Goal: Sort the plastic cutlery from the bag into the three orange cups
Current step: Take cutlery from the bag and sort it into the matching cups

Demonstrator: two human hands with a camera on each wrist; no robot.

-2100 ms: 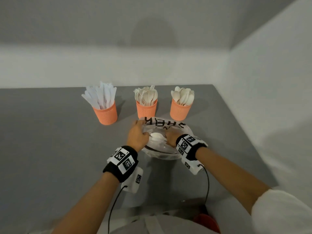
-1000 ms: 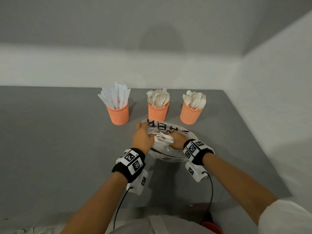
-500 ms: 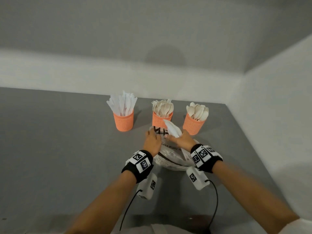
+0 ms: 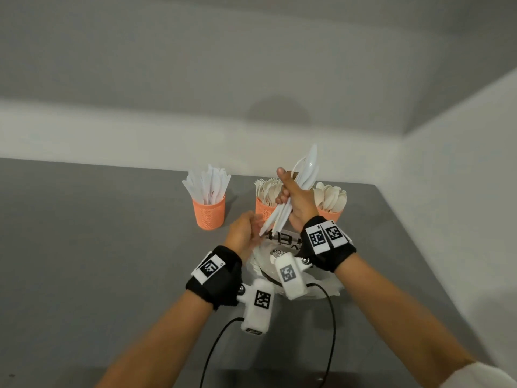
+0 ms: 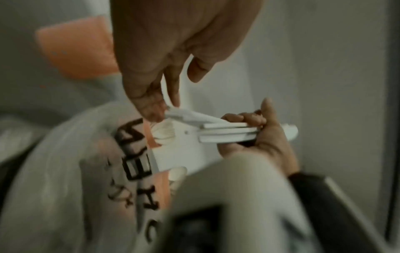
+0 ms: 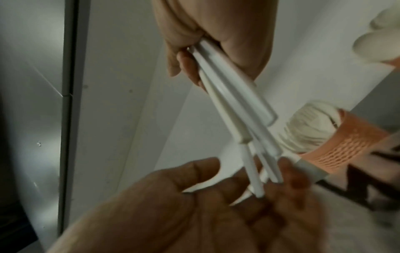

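While head view shows right hand (image 4: pixel 293 197) gripping cutlery (image 4: pixel 296 186) — wrist view shows left fingertips (image 6: pixel 288 172) touching handles.

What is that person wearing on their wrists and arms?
Each wrist has a black band with white square code tags. A white camera block hangs under each, trailing a thin black cable. The forearms are bare; a white sleeve shows on the right arm.

A bare recording set-up rather than a lived-in room. A plain grey bench (image 4: pixel 98 247) meets blank white walls (image 4: pixel 195 65). Both wrists wear black coded-marker bands (image 4: pixel 214 275).
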